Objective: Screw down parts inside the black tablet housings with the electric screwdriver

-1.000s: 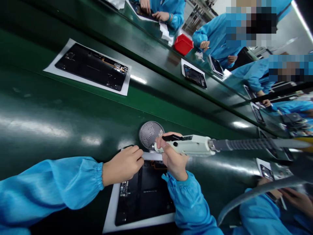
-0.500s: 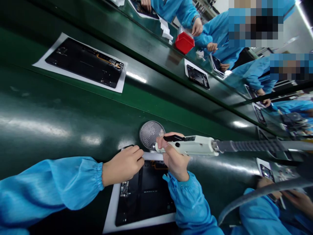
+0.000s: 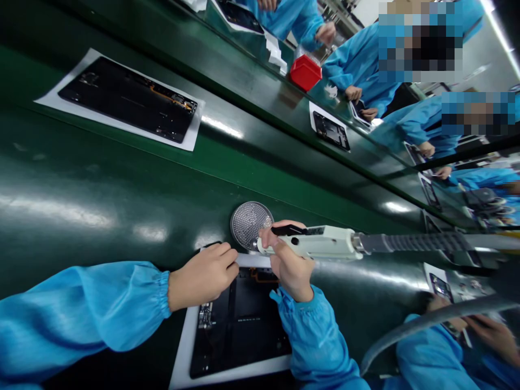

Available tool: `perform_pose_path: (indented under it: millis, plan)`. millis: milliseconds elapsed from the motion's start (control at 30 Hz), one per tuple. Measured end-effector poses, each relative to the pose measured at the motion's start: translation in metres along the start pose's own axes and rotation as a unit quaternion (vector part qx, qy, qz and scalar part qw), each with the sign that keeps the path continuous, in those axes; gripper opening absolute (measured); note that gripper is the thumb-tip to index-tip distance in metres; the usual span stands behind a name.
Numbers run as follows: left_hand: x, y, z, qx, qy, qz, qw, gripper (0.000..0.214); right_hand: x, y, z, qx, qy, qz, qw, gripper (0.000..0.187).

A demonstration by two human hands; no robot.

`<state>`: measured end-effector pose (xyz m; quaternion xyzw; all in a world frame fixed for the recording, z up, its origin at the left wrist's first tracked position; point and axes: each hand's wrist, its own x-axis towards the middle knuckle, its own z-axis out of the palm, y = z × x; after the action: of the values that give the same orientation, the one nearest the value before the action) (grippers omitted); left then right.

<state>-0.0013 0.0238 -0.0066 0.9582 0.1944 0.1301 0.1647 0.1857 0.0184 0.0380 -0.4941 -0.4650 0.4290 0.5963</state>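
My right hand (image 3: 291, 265) is wrapped round a pale electric screwdriver (image 3: 325, 241) with a black lever, held nearly level. Its front end reaches the rim of a round grey dimpled dish (image 3: 248, 223), where shiny bits show at the right side; the tip is hidden by my fingers. Below my hands an opened black tablet (image 3: 244, 336) lies on a white sheet (image 3: 184, 346), its circuit board and orange flex cable exposed. My left hand (image 3: 205, 275) rests over the tablet's upper left part, fingers curled together. What they hold, if anything, is hidden.
Beyond the green bench another opened tablet (image 3: 130, 100) lies on white paper on a line. A red bin (image 3: 305, 72) and a smaller device (image 3: 331, 130) are farther off. Co-workers in blue sleeves sit opposite and at right. A grey hose (image 3: 430, 319) crosses the lower right.
The far tablet on its paper has shifted left. Co-workers' hands across the line have moved. My hands, the screwdriver and the dish stay almost in place.
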Motion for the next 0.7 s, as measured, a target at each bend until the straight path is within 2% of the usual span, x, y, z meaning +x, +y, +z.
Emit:
perform_pose_path:
  millis: [233, 700]
  plan:
    - [-0.0011, 0.0004, 0.0006, 0.002, 0.007, -0.002, 1.000, 0.009, 0.0007, -0.0021, 0.0010, 0.029, -0.011, -0.010, 0.999, 0.020]
    - [-0.0011, 0.0005, 0.0006, 0.003, 0.026, 0.001, 1.000, 0.007, 0.0005, -0.0049, 0.0014, -0.002, -0.004, -0.016, 1.000, 0.020]
